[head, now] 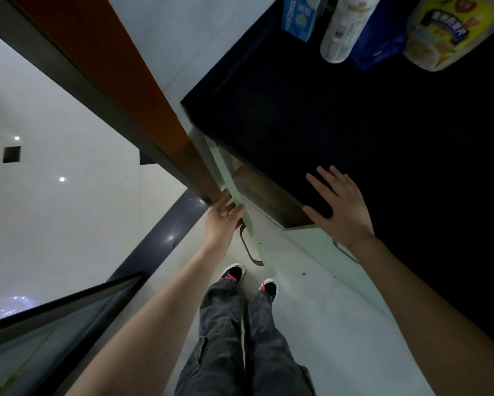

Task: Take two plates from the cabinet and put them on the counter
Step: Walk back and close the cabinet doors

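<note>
A black counter (354,124) fills the upper right of the head view. Below its near corner a pale green cabinet door (234,192) stands swung out towards me, edge on. My left hand (221,220) grips the top edge of that door, fingers curled over it. My right hand (338,207) lies flat on the counter's near corner, fingers spread, holding nothing. The cabinet's inside (257,184) is dark and brown; no plates show.
A blue box (298,15), a white roll (343,30), a blue pouch (377,50) and a yellow packet (445,32) stand at the counter's far end. A brown door frame (120,90) runs on the left. A curved door handle (248,247) hangs below my left hand. My legs and shoes (231,272) stand on the pale floor.
</note>
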`<state>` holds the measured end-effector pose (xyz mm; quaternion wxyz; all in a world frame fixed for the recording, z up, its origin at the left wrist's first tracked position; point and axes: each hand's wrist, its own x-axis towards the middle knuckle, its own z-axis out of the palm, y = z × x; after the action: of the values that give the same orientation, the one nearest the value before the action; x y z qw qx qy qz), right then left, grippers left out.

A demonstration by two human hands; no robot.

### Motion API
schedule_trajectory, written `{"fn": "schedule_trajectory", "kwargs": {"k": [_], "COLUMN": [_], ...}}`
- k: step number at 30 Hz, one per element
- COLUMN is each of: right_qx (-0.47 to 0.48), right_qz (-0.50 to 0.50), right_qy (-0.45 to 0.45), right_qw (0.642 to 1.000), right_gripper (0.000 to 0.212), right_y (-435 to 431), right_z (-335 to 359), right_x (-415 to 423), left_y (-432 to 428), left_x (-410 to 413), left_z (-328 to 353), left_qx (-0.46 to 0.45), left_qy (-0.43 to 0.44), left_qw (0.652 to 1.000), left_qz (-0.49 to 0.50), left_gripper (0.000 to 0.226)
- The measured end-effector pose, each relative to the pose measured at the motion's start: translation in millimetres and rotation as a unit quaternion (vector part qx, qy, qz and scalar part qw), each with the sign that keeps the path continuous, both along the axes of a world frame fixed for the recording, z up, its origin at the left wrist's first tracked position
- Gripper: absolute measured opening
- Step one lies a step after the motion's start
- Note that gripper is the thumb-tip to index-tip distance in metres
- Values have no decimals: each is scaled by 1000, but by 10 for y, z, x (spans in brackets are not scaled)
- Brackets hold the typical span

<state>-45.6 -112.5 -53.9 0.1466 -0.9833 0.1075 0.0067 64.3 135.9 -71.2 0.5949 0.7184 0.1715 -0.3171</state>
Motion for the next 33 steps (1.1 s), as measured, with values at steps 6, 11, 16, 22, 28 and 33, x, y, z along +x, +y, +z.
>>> {"fn": "schedule_trajectory", "kwargs": {"k": [6, 11, 16, 22, 28, 33], "right_qx": [-3, 1, -3, 2, 7, 14], "right_qz": [-7, -13, -15, -17, -17, -21], "right_qy": [-6, -12, -23, -33, -23, -24], "right_qw": [1000, 1000, 1000, 999, 1000, 999], "right_gripper": [63, 62, 62, 62, 63, 62], "right_y": [21, 30, 25, 25, 21, 31], "right_z": [48, 28, 3, -1, 34, 38], "right_x": [17, 20, 24, 21, 23, 24], "left_y": [-201, -230, -327, -567, -829, -930], "left_x": [-28, 38, 49, 53, 109, 100], "left_z": [-49, -105, -139, -85, -47, -65], "left_qx": [-69, -77, -100, -151, -178, -168], "left_qy": [31, 42, 61, 76, 91, 102], "left_qw": [996, 995, 991, 982, 972, 969], "left_qz": [57, 55, 65, 80, 126, 149], "left_gripper": [52, 43, 55, 60, 51, 53]}}
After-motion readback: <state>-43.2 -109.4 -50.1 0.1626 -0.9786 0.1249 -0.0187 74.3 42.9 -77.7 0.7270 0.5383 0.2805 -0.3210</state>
